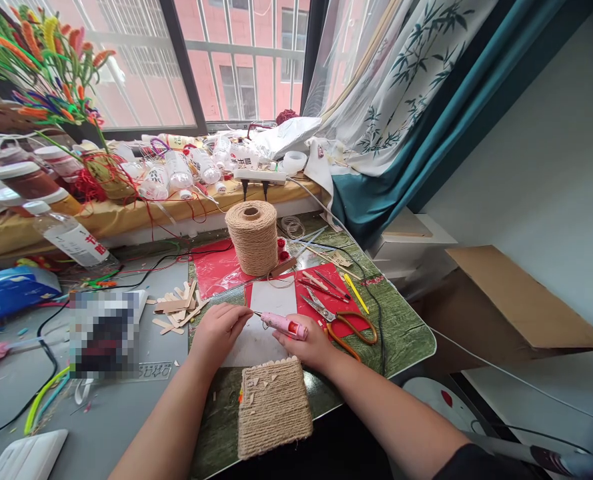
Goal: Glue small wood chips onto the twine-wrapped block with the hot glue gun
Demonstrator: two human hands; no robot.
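My right hand [309,343] is closed around a pink pen-shaped tool [281,325] with a thin dark pointed tip and a red-orange part on its side. Its tip points left, to the fingers of my left hand [226,327]. Those fingers are pinched together; whatever is between them is too small to make out. Below both hands, at the table's near edge, sits a twine-wrapped block [276,410] with several small wooden chips on its surface. A pale grey sheet [271,300] lies under the hands.
A big spool of twine [252,240] stands behind the hands. Scissors [333,317], a yellow pen-like tool [356,293] and red sheets [216,267] lie around it. Craft sticks [179,307] are piled left. Bottles [179,170] and a power strip [260,177] crowd the sill.
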